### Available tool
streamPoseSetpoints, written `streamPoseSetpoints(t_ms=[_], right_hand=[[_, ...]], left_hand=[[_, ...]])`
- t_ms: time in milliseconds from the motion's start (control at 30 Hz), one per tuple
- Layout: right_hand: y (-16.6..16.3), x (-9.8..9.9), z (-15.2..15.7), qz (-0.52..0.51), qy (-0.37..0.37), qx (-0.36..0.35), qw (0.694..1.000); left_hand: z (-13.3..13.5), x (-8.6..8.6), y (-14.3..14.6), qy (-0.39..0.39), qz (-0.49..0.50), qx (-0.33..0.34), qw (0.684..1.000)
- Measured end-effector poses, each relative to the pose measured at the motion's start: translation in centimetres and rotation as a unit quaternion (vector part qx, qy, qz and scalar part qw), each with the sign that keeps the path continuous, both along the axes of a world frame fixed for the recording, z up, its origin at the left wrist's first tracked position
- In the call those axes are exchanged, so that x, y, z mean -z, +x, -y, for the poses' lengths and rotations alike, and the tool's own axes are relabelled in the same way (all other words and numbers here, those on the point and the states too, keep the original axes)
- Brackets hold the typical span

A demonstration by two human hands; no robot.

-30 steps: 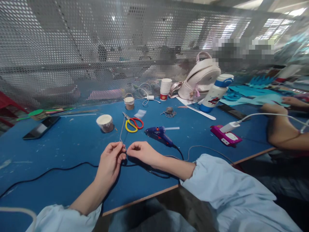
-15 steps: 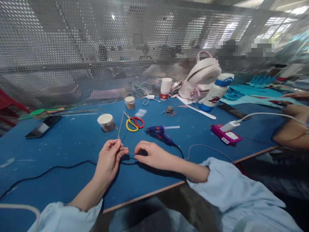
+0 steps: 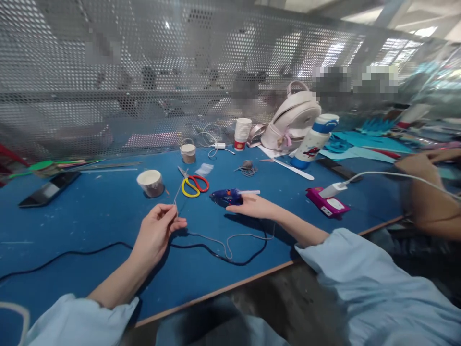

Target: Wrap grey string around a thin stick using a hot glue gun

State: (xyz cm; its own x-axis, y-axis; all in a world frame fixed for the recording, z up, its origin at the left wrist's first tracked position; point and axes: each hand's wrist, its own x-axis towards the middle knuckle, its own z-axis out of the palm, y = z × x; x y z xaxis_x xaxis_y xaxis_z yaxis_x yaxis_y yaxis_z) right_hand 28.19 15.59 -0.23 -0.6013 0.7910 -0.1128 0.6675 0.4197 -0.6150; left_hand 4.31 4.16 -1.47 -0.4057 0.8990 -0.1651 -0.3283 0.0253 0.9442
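Thumb and fingertips of my left hand [image 3: 154,230] are pinched on a thin grey cord [image 3: 176,194]. One end points up past the fingers, and a slack length [image 3: 216,240] trails right across the table. My right hand [image 3: 257,206] is around the handle of a blue hot glue gun [image 3: 227,196], which has a clear glue stick in its back; the handle and some fingers are hidden. Scissors [image 3: 190,188] with one yellow and one red handle lie just beyond the cord's raised end. Left of them stands a small white-topped cup [image 3: 151,182].
A small handled bucket [image 3: 188,153], stacked paper cups [image 3: 243,132], a ball of grey cord [image 3: 247,167], a bottle [image 3: 313,144] and a backpack [image 3: 293,120] stand behind. A phone [image 3: 50,189] lies left, a purple power strip [image 3: 327,203] right. A co-worker's arm [image 3: 435,197] is at far right.
My right hand has let go of the cord near my left hand and moved right and away from me onto the glue gun. The cord now lies slack. My left hand keeps its pinch.
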Motion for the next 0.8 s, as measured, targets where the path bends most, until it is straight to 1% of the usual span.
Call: streamPoseSetpoints(t_ms=[67, 133, 200, 300, 400, 500, 633, 800], right_hand=[[-1.1, 0.9, -0.6, -0.006, -0.023, 0.030, 0.999], [-1.9, 1.2, -0.9, -0.019, -0.028, 0.036, 0.999], [-2.5, 0.9, -0.9, -0.061, -0.042, 0.028, 0.997], [-3.2, -0.1, -0.3, -0.117, -0.064, 0.016, 0.991], [-3.7, -0.8, 0.9, -0.130, -0.038, -0.003, 0.991], [-4.0, -0.6, 1.9, -0.152, -0.014, -0.034, 0.988], [-4.1, -0.2, 2.5, -0.146, -0.020, -0.017, 0.989], [-4.2, -0.3, 2.7, -0.146, -0.019, -0.015, 0.989]], left_hand=[[-0.4, -0.1, -0.1, -0.003, -0.012, 0.004, 1.000], [-1.0, -0.1, -0.1, -0.010, -0.019, 0.006, 1.000], [-1.6, 0.1, -0.1, -0.012, -0.021, 0.011, 1.000], [-2.4, 0.7, -0.1, -0.005, -0.019, 0.026, 0.999], [-2.7, 1.4, -0.2, -0.010, -0.023, 0.043, 0.999], [-2.5, 1.8, -0.2, -0.020, -0.032, 0.052, 0.998], [-2.2, 2.0, 0.0, -0.026, -0.052, 0.062, 0.996], [-1.8, 2.2, 0.4, -0.032, -0.094, 0.074, 0.992]])
